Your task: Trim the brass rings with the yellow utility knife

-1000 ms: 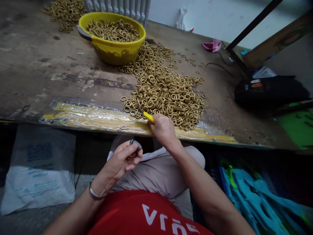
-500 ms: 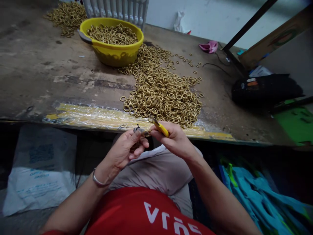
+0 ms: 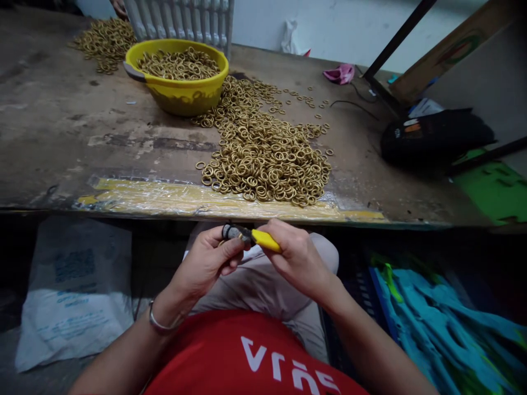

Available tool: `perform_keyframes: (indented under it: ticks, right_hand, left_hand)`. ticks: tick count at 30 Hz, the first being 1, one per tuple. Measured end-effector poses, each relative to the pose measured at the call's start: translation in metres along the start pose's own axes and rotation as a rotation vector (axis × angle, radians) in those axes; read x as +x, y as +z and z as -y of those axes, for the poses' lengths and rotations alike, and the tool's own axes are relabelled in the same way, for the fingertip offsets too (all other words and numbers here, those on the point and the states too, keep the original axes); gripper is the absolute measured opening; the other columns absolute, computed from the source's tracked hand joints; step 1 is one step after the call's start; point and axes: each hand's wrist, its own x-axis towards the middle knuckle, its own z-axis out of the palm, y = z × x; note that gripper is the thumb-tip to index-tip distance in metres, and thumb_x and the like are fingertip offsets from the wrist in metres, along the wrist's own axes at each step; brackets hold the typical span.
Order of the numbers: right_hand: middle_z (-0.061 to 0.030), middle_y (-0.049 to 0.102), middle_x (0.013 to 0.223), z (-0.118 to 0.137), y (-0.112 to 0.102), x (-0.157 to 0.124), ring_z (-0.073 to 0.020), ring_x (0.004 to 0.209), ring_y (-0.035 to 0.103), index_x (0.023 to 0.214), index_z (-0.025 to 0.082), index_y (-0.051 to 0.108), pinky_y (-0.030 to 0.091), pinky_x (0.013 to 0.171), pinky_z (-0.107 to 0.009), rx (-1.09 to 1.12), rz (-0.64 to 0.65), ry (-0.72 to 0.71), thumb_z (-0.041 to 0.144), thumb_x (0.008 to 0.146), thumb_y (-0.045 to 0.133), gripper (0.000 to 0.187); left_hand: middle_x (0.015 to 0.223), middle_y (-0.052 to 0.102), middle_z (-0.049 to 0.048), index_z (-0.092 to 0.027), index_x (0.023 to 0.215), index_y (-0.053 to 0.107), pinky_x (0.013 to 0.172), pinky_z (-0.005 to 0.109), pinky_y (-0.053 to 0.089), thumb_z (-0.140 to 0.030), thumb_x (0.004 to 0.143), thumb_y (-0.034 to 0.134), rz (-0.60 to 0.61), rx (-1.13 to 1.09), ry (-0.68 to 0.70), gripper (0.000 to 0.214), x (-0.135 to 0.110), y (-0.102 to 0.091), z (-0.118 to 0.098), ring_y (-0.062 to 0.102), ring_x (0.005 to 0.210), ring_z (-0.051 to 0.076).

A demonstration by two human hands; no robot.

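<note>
My left hand (image 3: 206,260) is closed in a pinch in front of the table edge, with a small gold-coloured ring (image 3: 223,242) partly showing between the fingers. A grey finger wrap (image 3: 234,232) with a black band covers its index finger. My right hand (image 3: 300,258) grips the yellow handle of a utility knife (image 3: 265,240). The knife's dark front end meets the fingertips of my left hand; whether the blade touches the ring is too small to tell. Beyond both hands, a heap of gold-coloured rings (image 3: 267,159) spreads over the table (image 3: 156,164).
A yellow basin (image 3: 185,101) full of rings stands behind the heap, before a grey ribbed panel (image 3: 181,22). Another ring pile (image 3: 105,44) lies at far left. A black bag (image 3: 436,137) rests at right. Below are a white sack (image 3: 76,291) and turquoise pieces (image 3: 436,312).
My right hand has turned the knife from pointing up at the heap to pointing left, onto my left fingertips. Both hands have drawn slightly down from the table edge.
</note>
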Motion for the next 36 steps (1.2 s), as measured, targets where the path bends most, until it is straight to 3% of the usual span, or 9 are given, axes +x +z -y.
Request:
perform_keyframes:
  ticks: [4, 13, 15, 18, 20, 24, 29, 33, 36]
  right_hand:
    - [-0.003, 0.06, 0.085, -0.001, 0.005, -0.014, -0.0146, 0.071, 0.055, 0.096, 0.016, 0.061, 0.037, 0.063, -0.025, -0.216, 0.067, 0.072, 0.001, 0.078, 0.05, 0.026]
    - [-0.0046, 0.063, 0.089, -0.003, 0.013, -0.007, -0.0171, 0.073, 0.058, 0.1, 0.017, 0.06, 0.035, 0.063, -0.027, -0.421, 0.121, 0.11, 0.004, 0.084, 0.047, 0.025]
    - [-0.0059, 0.065, 0.089, -0.011, 0.015, -0.001, -0.0177, 0.072, 0.059, 0.099, 0.016, 0.06, 0.034, 0.061, -0.028, -0.506, 0.14, 0.194, 0.006, 0.087, 0.046, 0.022]
    - [-0.0089, 0.066, 0.086, -0.028, 0.017, 0.011, -0.0197, 0.071, 0.06, 0.094, 0.014, 0.06, 0.031, 0.059, -0.03, -0.644, 0.128, 0.364, 0.008, 0.09, 0.045, 0.017]
    - [-0.0089, 0.067, 0.088, -0.037, 0.019, 0.022, -0.0205, 0.075, 0.061, 0.093, 0.015, 0.06, 0.032, 0.061, -0.03, -0.636, 0.079, 0.364, 0.012, 0.092, 0.047, 0.014]
    - [-0.0066, 0.066, 0.095, -0.045, 0.03, 0.049, -0.0188, 0.08, 0.061, 0.094, 0.018, 0.061, 0.032, 0.063, -0.029, -0.584, -0.002, 0.258, 0.02, 0.094, 0.049, 0.012]
    - [-0.0077, 0.066, 0.097, -0.053, 0.047, 0.076, -0.0177, 0.071, 0.06, 0.094, 0.017, 0.062, 0.028, 0.059, -0.031, -0.694, -0.023, 0.33, 0.02, 0.093, 0.05, 0.013]
    - [-0.0071, 0.065, 0.087, -0.059, 0.043, 0.081, -0.0176, 0.072, 0.058, 0.082, 0.017, 0.061, 0.032, 0.062, -0.029, -0.497, -0.093, 0.337, 0.021, 0.09, 0.052, 0.014]
    - [-0.0007, 0.055, 0.065, -0.055, 0.031, 0.077, -0.0133, 0.06, 0.05, 0.068, 0.018, 0.055, 0.034, 0.057, -0.027, -0.004, -0.179, 0.424, 0.032, 0.087, 0.057, 0.023]
  left_hand:
    - [0.052, 0.052, -0.0049, -0.014, 0.071, 0.062, 0.037, 0.012, 0.028, -0.037, 0.077, 0.078, -0.038, 0.093, 0.061, 0.029, -0.001, 0.001, 0.0, 0.037, 0.041, 0.003]
    - [0.055, 0.046, -0.0053, -0.015, 0.071, 0.061, 0.042, 0.016, 0.026, -0.029, 0.082, 0.07, -0.057, 0.32, 0.154, 0.021, 0.003, -0.006, 0.001, 0.033, 0.048, 0.005]
    - [0.056, 0.046, -0.0046, -0.015, 0.07, 0.06, 0.045, 0.017, 0.028, -0.024, 0.083, 0.069, -0.045, 0.411, 0.207, 0.018, -0.004, -0.005, -0.005, 0.036, 0.051, 0.006]
    - [0.066, 0.054, -0.0007, -0.014, 0.072, 0.063, 0.053, 0.019, 0.035, -0.022, 0.08, 0.072, 0.074, 0.481, 0.217, 0.014, -0.015, -0.002, -0.013, 0.045, 0.06, 0.008]
    - [0.068, 0.055, 0.0005, -0.013, 0.072, 0.065, 0.051, 0.019, 0.035, -0.028, 0.08, 0.074, 0.126, 0.403, 0.156, 0.019, -0.017, -0.003, -0.013, 0.044, 0.058, 0.008]
    - [0.062, 0.052, -0.0007, -0.013, 0.073, 0.061, 0.039, 0.016, 0.022, -0.048, 0.083, 0.068, 0.008, -0.006, -0.021, 0.037, -0.005, -0.015, 0.0, 0.032, 0.045, 0.003]
    - [0.069, 0.061, 0.0009, -0.015, 0.078, 0.056, 0.037, 0.012, 0.019, -0.035, 0.077, 0.076, -0.104, -0.188, -0.062, 0.029, 0.01, -0.033, 0.008, 0.033, 0.043, 0.001]
    - [0.071, 0.064, 0.0036, -0.015, 0.084, 0.059, 0.035, 0.012, 0.024, -0.034, 0.078, 0.072, -0.073, -0.23, -0.099, 0.024, 0.014, -0.04, 0.009, 0.047, 0.047, 0.007]
    - [0.076, 0.067, 0.0068, -0.013, 0.082, 0.062, 0.034, 0.014, 0.029, -0.039, 0.077, 0.072, -0.096, -0.141, -0.077, 0.029, 0.02, -0.04, 0.012, 0.053, 0.052, 0.009]
